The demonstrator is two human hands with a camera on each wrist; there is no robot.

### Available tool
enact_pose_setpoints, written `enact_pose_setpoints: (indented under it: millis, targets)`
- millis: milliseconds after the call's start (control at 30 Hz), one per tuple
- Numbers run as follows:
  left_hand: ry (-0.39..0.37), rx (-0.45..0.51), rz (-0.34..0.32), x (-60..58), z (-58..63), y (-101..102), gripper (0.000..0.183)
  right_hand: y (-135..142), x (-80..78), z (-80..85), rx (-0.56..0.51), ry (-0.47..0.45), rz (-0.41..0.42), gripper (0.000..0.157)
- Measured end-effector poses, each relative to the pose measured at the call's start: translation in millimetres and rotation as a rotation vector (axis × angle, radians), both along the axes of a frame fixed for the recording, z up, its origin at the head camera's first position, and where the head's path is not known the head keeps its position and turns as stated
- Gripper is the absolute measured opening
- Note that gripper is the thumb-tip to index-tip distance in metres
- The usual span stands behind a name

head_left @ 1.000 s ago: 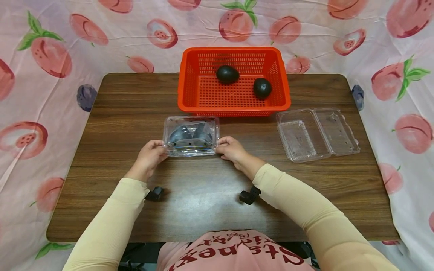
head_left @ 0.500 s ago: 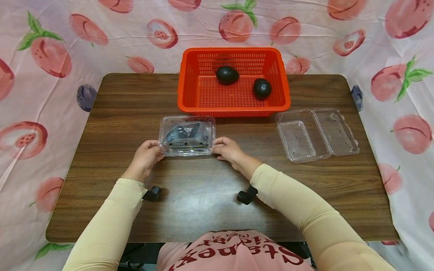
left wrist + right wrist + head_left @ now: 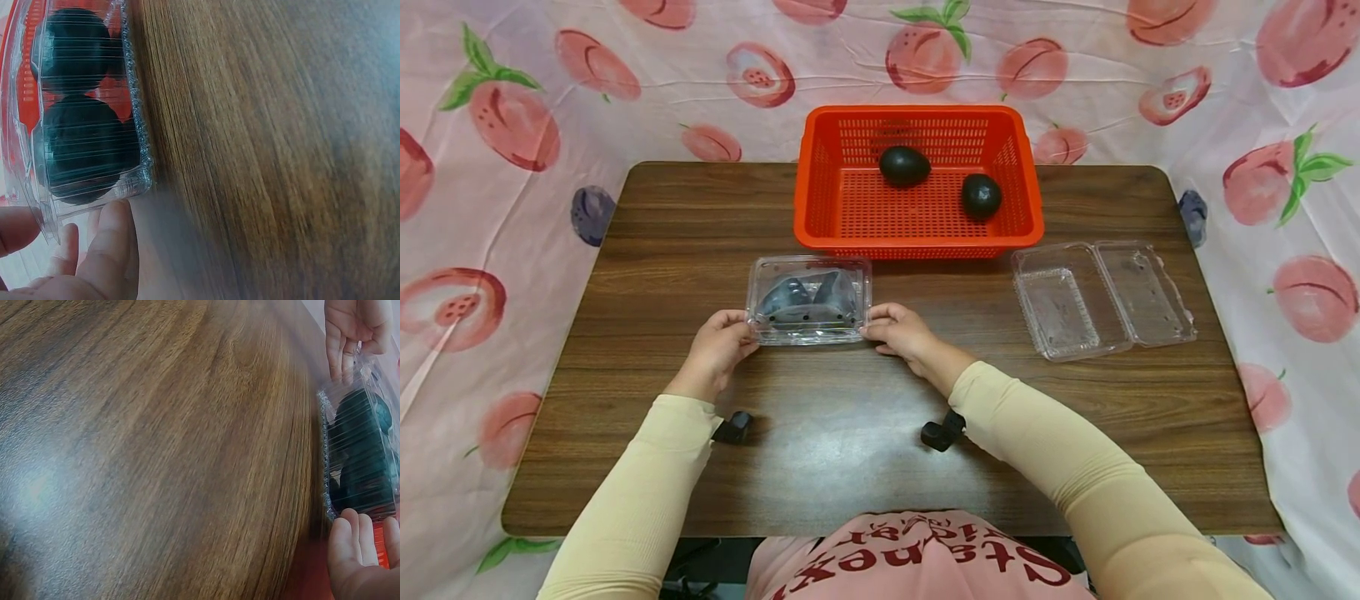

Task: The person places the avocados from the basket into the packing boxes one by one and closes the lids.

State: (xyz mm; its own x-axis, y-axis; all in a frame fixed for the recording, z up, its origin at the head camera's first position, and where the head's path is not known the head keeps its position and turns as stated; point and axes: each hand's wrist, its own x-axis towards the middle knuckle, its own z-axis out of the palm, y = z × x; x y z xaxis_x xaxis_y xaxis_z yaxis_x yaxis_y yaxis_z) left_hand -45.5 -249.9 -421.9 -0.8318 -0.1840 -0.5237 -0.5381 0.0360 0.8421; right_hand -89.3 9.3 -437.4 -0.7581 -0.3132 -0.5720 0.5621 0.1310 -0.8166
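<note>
Left hand (image 3: 715, 348) and right hand (image 3: 907, 337), fingers nearly closed, pinch near corners of a clear rectangular plastic clamshell (image 3: 809, 312), between seven and eight o'clock from an orange-red plastic basket (image 3: 917, 242); brown wood-grain tabletop (image 3: 662, 258) stretches toward its nine-o'clock edge

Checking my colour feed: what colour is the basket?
The basket is bright orange-red, seen best in the head view.

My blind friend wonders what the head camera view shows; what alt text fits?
A person's left hand and right hand hold opposite ends of a closed clear plastic clamshell with dark avocados inside, at a wood-grain table. Beyond it, a red plastic basket holds two more avocados; to the right lies an open clear clamshell.
</note>
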Motion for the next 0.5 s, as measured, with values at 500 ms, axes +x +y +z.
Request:
enact_pose_setpoints:
  millis: [500]
  targets:
    - [-0.011,-0.001,0.020,0.3,1.9,-12.6,0.015,-15.1,-1.2,-1.3,0.023,0.002,0.010,0.034]
